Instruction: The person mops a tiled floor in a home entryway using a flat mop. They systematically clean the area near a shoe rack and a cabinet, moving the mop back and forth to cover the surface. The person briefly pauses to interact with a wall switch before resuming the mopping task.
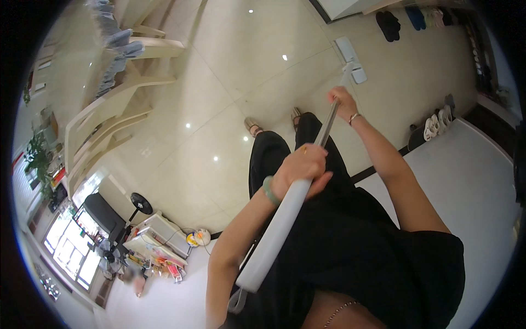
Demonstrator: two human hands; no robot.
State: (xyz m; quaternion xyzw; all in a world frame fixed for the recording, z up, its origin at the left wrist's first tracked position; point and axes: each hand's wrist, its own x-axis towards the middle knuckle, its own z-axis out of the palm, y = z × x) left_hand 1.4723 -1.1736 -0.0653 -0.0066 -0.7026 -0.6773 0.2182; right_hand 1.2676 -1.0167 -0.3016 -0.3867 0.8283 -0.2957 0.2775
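Observation:
A flat mop (276,236) runs slantwise through the view, with a thick white grip, a metal pole and a hanging loop at its near end. My left hand (301,169), with a green bangle at the wrist, is closed where the white grip meets the pole. Farther down the pole, my right hand (343,104) is closed around it; a thin bracelet circles that wrist. Beyond the right hand, the white mop head (350,59) lies on the glossy tiled floor (219,131). My feet stand on the tiles to the left of the pole.
Pale wooden chairs (109,123) stand by a table at left. A black fan (141,203), a white box-like unit (164,233) and balls (201,237) are at lower left. Dark slippers (388,26) lie far right; light shoes (432,126) sit beside the right wall.

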